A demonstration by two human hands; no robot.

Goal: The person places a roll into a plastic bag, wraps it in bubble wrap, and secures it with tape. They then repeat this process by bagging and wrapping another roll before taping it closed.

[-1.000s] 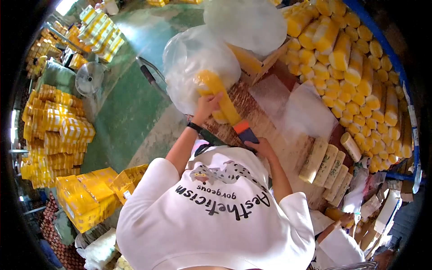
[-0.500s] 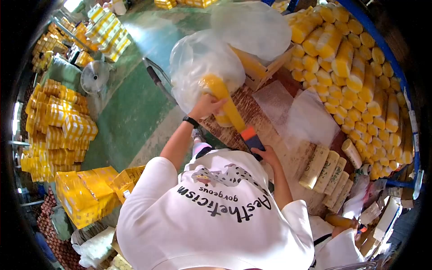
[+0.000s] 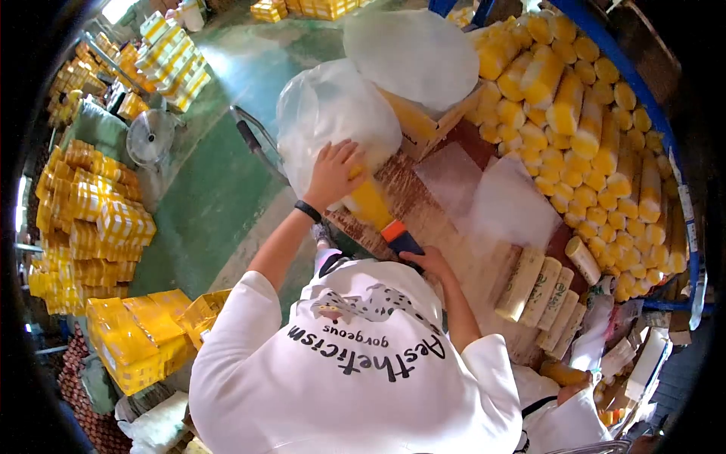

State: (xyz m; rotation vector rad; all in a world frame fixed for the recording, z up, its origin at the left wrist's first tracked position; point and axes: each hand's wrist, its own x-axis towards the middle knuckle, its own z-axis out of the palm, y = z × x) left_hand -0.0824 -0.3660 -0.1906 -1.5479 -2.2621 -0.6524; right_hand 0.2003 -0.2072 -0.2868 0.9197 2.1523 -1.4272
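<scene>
A clear plastic bag with a pale, bulky shape inside [image 3: 329,102] stands at the table edge in front of me. My left hand [image 3: 333,174] lies on its near side, fingers stretched out, pressing where a strip of yellow tape [image 3: 365,204] meets the bag. The strip runs from there to a tape dispenser [image 3: 401,238] with an orange front and a dark body. My right hand [image 3: 431,262] is closed round the dispenser's near end, close to my shirt. Beneath the tape, part of the bag's lower side is hidden.
Yellow-and-white rolls [image 3: 605,159] are piled high at right behind a blue frame [image 3: 675,144]. An open carton [image 3: 431,125] stands beside the bag. Pale wrapped bundles [image 3: 541,295] lie on the wooden table [image 3: 476,284]. A co-worker's sleeve [image 3: 571,420] shows at lower right.
My left hand has gone from pinching the tape to lying flat over it on the bag. The dispenser has come slightly left and down, and less tape shows between.
</scene>
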